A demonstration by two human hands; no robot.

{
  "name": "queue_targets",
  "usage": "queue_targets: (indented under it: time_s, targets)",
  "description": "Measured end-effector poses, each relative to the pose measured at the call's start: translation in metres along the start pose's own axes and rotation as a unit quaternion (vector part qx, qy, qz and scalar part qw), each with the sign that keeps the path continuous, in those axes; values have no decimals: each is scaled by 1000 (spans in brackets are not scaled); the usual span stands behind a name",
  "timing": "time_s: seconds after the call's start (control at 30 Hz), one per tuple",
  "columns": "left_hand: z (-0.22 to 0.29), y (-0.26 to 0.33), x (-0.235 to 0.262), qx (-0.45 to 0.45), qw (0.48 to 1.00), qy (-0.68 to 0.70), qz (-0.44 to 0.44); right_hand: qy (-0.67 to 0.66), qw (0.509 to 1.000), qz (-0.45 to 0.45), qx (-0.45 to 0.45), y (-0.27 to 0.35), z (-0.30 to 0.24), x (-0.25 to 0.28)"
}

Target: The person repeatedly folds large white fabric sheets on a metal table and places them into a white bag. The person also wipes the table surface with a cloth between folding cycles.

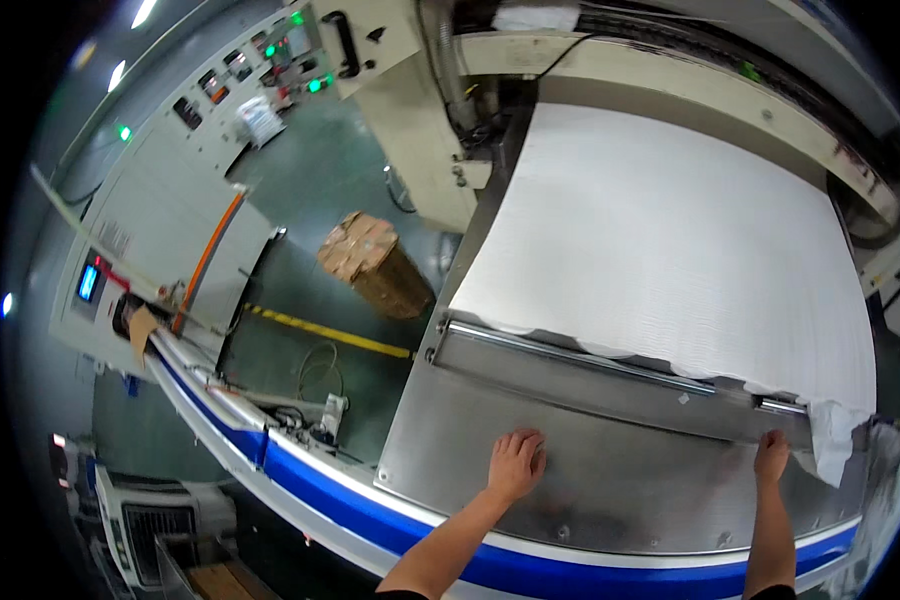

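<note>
A wide white sheet [670, 240], soft and finely rippled, covers the machine bed and has an uneven near edge. My left hand [517, 463] rests on the bare metal plate [610, 480] with its fingers curled in and nothing visible in them. Farther right, my right hand [771, 455] is closed at the pointed tip of a loose white flap [832, 440] hanging from the sheet's near right corner. Its fingertips are partly hidden, but it appears to pinch the flap. A shiny metal roller [580, 355] lies along the sheet's near edge.
A blue and white rail [340, 490] borders the plate's near side. A cream machine frame [650, 60] spans the far end. Left of the bed stand a taped cardboard carton [378, 265] and a control cabinet [120, 260]. Crumpled translucent plastic [895, 480] hangs at the right.
</note>
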State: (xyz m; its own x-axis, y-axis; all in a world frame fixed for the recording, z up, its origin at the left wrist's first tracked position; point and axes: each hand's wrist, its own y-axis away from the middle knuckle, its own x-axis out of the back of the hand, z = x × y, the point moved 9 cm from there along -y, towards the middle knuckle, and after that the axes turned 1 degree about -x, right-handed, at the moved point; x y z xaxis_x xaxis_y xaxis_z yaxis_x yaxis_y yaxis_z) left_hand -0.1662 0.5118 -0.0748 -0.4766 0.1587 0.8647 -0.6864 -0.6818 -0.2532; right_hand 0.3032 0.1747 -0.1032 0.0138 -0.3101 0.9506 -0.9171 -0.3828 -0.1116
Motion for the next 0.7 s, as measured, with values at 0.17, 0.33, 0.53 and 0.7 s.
queue_targets:
  time_s: [0.17, 0.33, 0.53, 0.7]
  targets:
    - [-19, 24, -31, 45, 998, 34, -10, -61, 989, -81, 108, 41, -98, -45]
    - [-18, -14, -28, 40, 998, 19, 53, -140, 932, -226, 247, 63, -237, -68]
    - [-49, -30, -15, 51, 995, -38, 77, -241, 841, -305, 376, 86, -435, -58]
    - [-56, -37, -22, 76, 995, 22, 68, -235, 832, -313, 394, 70, -538, -94]
